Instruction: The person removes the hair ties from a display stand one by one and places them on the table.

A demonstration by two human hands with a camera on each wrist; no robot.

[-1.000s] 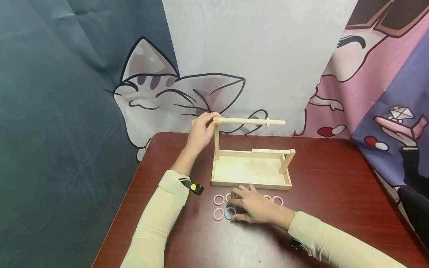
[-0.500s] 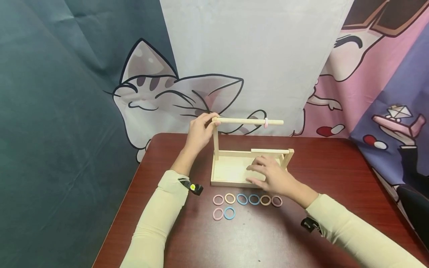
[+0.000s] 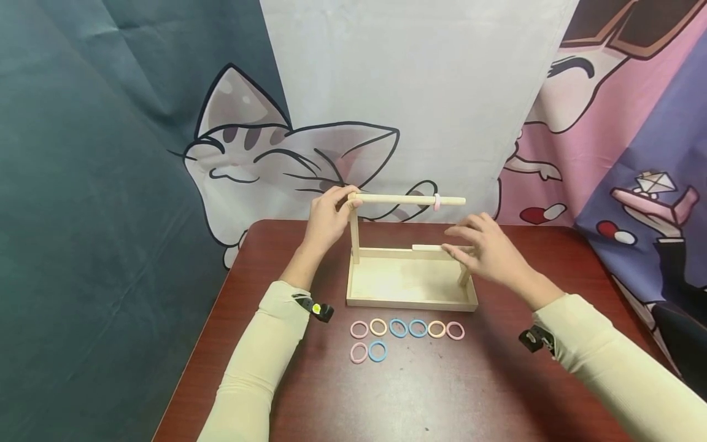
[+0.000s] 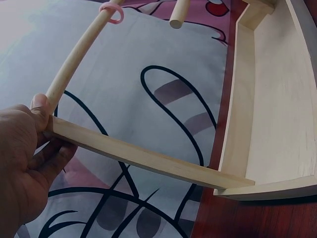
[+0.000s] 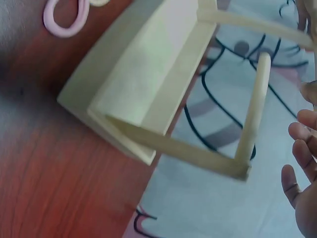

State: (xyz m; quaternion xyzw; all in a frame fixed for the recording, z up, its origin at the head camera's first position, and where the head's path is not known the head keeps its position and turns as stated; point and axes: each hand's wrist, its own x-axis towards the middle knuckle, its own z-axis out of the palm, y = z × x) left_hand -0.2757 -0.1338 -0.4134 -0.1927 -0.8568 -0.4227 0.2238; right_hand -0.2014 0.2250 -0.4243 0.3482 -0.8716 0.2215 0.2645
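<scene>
A pale wooden stand (image 3: 411, 304) with a tray base stands on the table. At its tall left post my left hand (image 3: 327, 218) grips the top corner, with thumb and fingers around it in the left wrist view. From that corner a long upper dowel (image 3: 386, 199) runs right and carries one pink ring (image 3: 437, 203) near its free end. Beside the shorter right post, my right hand (image 3: 488, 252) hovers with fingers loosely spread and nothing between them. It partly hides the lower dowel (image 3: 426, 248) in the head view; the right wrist view shows the fingers apart from that dowel.
Several loose rings lie in front of the stand: a front pair with a pink ring (image 3: 351, 354) and a blue ring (image 3: 370, 352), and a longer row behind, ending in a pink ring (image 3: 463, 331). A cat-print curtain (image 3: 326, 153) hangs behind the table (image 3: 530, 245).
My right hand has risen from above the loose rings, passed over the tray and moved right and up to the right post. My left hand keeps its grip on the corner.
</scene>
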